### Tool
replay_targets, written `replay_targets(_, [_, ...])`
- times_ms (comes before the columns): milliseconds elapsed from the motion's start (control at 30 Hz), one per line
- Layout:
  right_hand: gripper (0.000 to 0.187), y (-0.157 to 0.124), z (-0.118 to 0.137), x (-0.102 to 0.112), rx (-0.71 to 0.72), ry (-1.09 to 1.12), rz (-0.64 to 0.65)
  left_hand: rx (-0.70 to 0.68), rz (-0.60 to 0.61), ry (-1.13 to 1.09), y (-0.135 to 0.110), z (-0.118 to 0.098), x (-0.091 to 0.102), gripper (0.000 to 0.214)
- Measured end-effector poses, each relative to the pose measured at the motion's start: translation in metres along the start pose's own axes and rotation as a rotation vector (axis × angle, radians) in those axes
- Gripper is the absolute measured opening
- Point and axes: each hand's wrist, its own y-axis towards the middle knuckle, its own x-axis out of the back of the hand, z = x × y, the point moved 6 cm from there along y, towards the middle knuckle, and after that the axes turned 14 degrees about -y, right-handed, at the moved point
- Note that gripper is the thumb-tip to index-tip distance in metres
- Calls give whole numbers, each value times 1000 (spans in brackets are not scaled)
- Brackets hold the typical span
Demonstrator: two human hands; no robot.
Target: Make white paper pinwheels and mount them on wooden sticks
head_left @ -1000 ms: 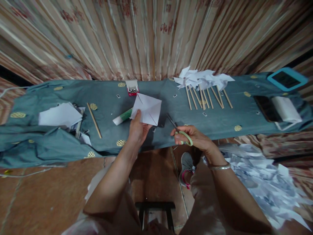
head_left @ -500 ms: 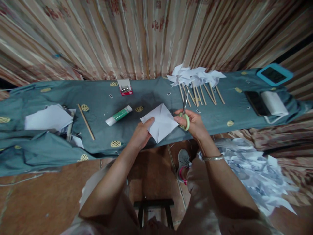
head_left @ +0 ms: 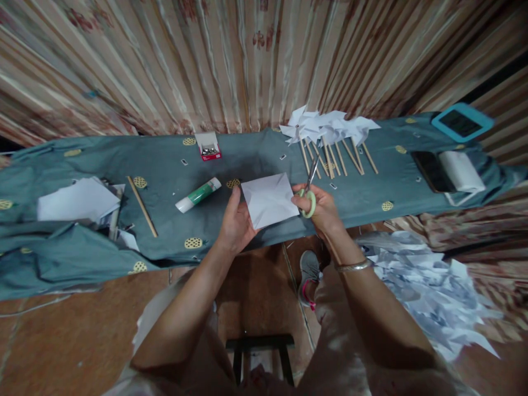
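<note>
My left hand (head_left: 236, 221) pinches the left edge of a creased white paper square (head_left: 269, 199) and holds it just above the table's front edge. My right hand (head_left: 318, 208) is closed round the pale green handles of a pair of scissors (head_left: 308, 190), whose blades point up and away at the paper's right side. A green and white glue stick (head_left: 198, 195) lies on the blue-grey cloth (head_left: 256, 159) to the left of the paper. Behind the scissors lie several white paper pinwheels on wooden sticks (head_left: 328, 135).
A small red box of staples (head_left: 209, 147) stands at the back. A stack of white paper (head_left: 76, 201) and a loose wooden stick (head_left: 142, 206) lie at the left. A dark phone (head_left: 429, 170), a white roll (head_left: 460, 170) and a teal-framed tablet (head_left: 462, 122) are at the right. Paper scraps (head_left: 424, 286) cover the floor.
My left hand brought the paper square from above the glue stick toward the table's front edge. My right hand lifted the scissors to the paper's right side, blades now pointing away.
</note>
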Motion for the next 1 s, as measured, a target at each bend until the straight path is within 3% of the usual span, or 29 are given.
replay_targets(200, [38, -1, -7, -8, -43, 148, -82, -44, 87, -57, -5, 2, -6, 57])
replay_targets(467, [38, 0, -16, -22, -118, 346, -126, -94, 49, -107, -5, 10, -5, 32])
replay_targets(767, [43, -9, -19, -44, -113, 326, -40, -243, -150, -144, -1, 9, 5, 32])
replay_targets(1000, [51, -18, -9, -49, -56, 109, 108, -301, -180, -175, 0, -8, 9, 30])
